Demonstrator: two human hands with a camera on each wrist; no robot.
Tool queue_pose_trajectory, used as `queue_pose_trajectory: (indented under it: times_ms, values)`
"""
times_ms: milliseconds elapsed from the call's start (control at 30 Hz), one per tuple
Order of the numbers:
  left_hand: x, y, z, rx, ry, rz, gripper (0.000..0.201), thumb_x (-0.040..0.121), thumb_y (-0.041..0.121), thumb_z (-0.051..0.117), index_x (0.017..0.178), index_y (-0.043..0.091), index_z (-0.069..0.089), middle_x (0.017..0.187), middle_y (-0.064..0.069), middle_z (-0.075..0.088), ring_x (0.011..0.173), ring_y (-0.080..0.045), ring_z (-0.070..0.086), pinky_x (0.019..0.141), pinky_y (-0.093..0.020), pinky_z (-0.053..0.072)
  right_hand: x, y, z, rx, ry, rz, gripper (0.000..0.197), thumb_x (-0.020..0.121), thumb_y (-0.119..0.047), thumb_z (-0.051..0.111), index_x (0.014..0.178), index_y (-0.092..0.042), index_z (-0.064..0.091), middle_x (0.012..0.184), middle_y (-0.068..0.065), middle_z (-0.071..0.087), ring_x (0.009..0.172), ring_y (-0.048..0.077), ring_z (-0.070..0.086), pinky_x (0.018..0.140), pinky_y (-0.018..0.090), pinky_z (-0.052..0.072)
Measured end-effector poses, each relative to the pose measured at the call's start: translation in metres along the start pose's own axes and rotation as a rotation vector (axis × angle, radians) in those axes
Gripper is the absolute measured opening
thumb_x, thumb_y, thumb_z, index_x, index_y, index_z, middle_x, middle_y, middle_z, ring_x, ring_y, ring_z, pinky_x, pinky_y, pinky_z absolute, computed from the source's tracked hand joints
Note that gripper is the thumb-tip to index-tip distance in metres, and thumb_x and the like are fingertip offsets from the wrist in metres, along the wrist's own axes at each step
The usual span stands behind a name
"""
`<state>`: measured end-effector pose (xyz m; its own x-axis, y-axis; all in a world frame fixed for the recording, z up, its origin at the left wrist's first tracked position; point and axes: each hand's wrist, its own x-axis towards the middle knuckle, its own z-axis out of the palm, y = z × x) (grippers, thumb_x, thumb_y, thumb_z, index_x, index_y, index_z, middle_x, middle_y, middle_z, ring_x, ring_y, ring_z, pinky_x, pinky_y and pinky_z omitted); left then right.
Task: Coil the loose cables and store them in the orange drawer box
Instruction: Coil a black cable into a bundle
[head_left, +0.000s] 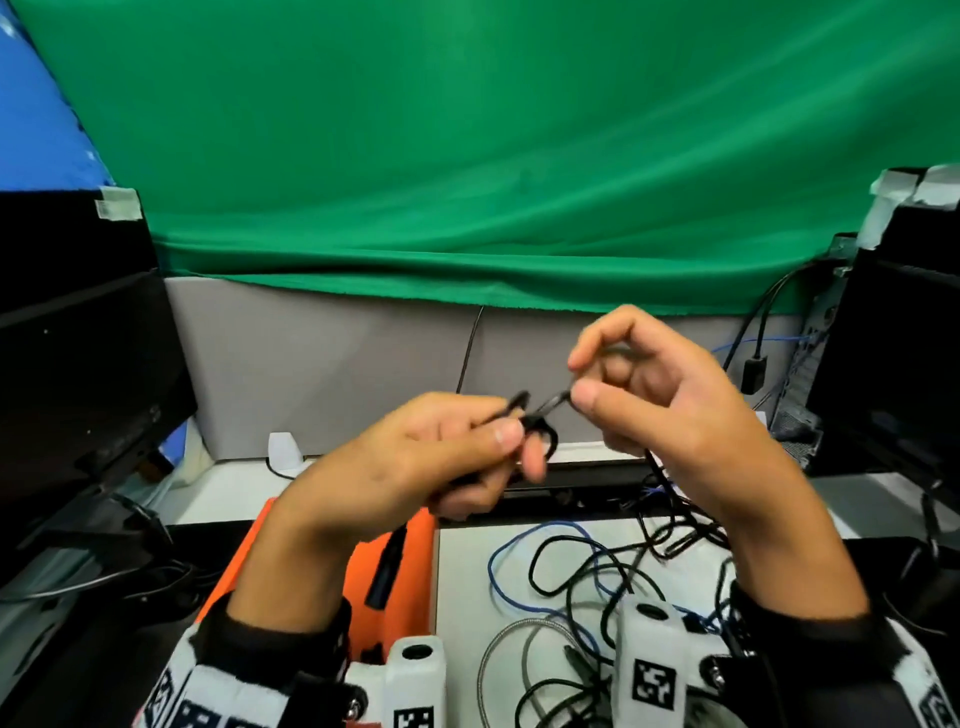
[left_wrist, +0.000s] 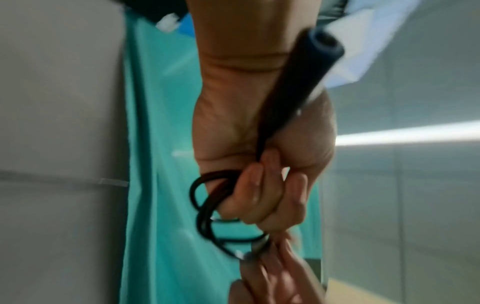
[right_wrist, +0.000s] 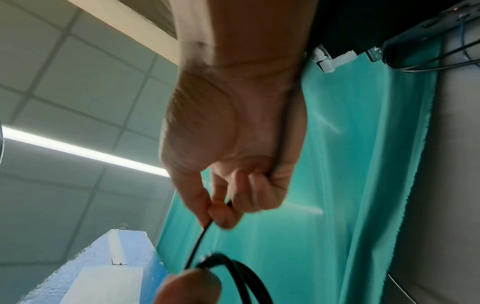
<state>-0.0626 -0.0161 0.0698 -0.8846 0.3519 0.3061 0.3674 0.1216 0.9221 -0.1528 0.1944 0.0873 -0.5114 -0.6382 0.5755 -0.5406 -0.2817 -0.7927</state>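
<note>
Both hands are raised in front of the green cloth. My left hand (head_left: 498, 447) grips a small coil of black cable (head_left: 540, 426), its loops (left_wrist: 207, 216) sticking out past the curled fingers. The cable's thick black plug end (head_left: 384, 571) hangs below that wrist, over the orange drawer box (head_left: 415, 561). My right hand (head_left: 582, 379) pinches the same cable (right_wrist: 200, 236) between thumb and forefinger just right of the coil. From there the cable runs through the right palm and down to the table.
Loose black, blue and braided grey cables (head_left: 571, 582) lie tangled on the white table under my right arm. A dark monitor (head_left: 78, 374) stands at the left, another dark monitor (head_left: 893, 364) with hanging wires at the right. A grey partition (head_left: 322, 364) backs the desk.
</note>
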Motion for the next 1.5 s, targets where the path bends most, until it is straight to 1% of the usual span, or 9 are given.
queue_pose_trajectory:
  times_ms: [133,233,400,567,733,933,1067,1267,1500]
  values:
    - [0.004,0.001,0.002,-0.503,0.000,0.200,0.022,0.102,0.029,0.053,0.097,0.010,0.061,0.047,0.005,0.035,0.058,-0.027,0.070,0.085,-0.041,0.057,0.009,0.009,0.015,-0.060,0.116,0.004,0.015,0.100,-0.014,0.057,0.088,-0.021,0.059,0.065,-0.009,0.049,0.049,0.005,0.037,0.044,0.022,0.028]
    - [0.008,0.006,-0.008,-0.782,0.102,0.324,0.045,0.110,0.019,0.034,0.136,-0.015,0.045,0.053,-0.006,0.029,0.102,-0.043,0.071,0.120,-0.053,0.026,0.016,0.023,0.030,-0.258,0.076,0.023,0.016,0.106,-0.027,0.048,0.093,-0.029,0.059,0.058,-0.005,0.046,0.046,0.006,0.038,0.046,0.022,0.032]
    - [0.008,0.012,-0.011,-0.969,0.259,0.444,0.049,0.109,0.016,0.036,0.141,-0.020,0.032,0.072,-0.019,0.065,0.102,-0.035,0.073,0.095,-0.045,0.056,0.011,0.021,0.038,-0.571,-0.200,0.218,0.031,0.105,-0.045,0.040,0.118,-0.027,0.062,0.057,-0.014,0.050,0.052,0.003,0.043,0.058,0.034,0.040]
    - [0.006,0.018,0.009,-0.067,0.580,0.336,0.038,0.105,0.024,0.037,0.139,0.010,0.046,0.119,-0.001,0.074,0.094,-0.022,0.076,0.072,-0.028,0.061,-0.002,-0.008,0.036,-0.533,-0.510,0.244,0.018,0.101,-0.036,0.055,0.112,-0.035,0.069,0.082,-0.017,0.069,0.074,0.005,0.060,0.073,0.029,0.050]
    - [-0.005,0.016,0.010,0.677,0.312,0.040,0.021,0.104,0.038,0.041,0.098,0.031,0.060,0.070,0.013,0.072,0.050,-0.006,0.059,0.054,-0.020,0.044,-0.008,-0.018,0.012,-0.310,-0.270,0.172,0.018,0.092,0.001,0.062,0.090,-0.017,0.067,0.064,-0.009,0.054,0.060,0.006,0.047,0.057,0.016,0.038]
    - [-0.007,0.006,0.004,-0.003,0.002,0.031,0.029,0.103,0.034,0.051,0.101,0.009,0.066,0.050,0.006,0.040,0.043,-0.011,0.028,0.045,-0.022,0.024,-0.003,-0.007,0.007,-0.126,0.012,-0.085,0.012,0.078,-0.019,0.076,0.085,-0.019,0.066,0.073,-0.005,0.061,0.066,0.008,0.050,0.061,0.016,0.040]
    - [0.007,0.001,0.018,-0.607,-0.106,0.235,0.021,0.105,0.025,0.045,0.100,0.006,0.054,0.051,0.003,0.035,0.050,-0.017,0.062,0.072,-0.036,0.052,0.010,0.008,0.025,-0.161,0.193,-0.185,0.010,0.092,-0.026,0.070,0.085,-0.031,0.065,0.068,-0.011,0.058,0.053,0.001,0.046,0.053,0.016,0.038]
    - [0.015,0.007,0.004,-0.984,0.235,0.401,0.055,0.106,0.011,0.041,0.147,-0.020,0.020,0.064,-0.013,0.049,0.089,-0.033,0.072,0.107,-0.052,0.045,0.018,0.041,0.038,-0.211,0.015,0.156,0.015,0.107,-0.032,0.041,0.108,-0.040,0.054,0.061,-0.003,0.040,0.043,0.012,0.040,0.045,0.036,0.051]
    - [0.010,0.005,-0.012,-0.038,0.765,0.352,0.035,0.109,0.016,0.035,0.141,0.004,0.039,0.080,0.003,0.072,0.066,-0.018,0.073,0.064,-0.024,0.055,0.007,0.022,0.042,-0.525,-0.425,0.301,0.021,0.104,-0.034,0.051,0.097,-0.018,0.064,0.064,-0.003,0.054,0.056,0.009,0.047,0.059,0.039,0.048]
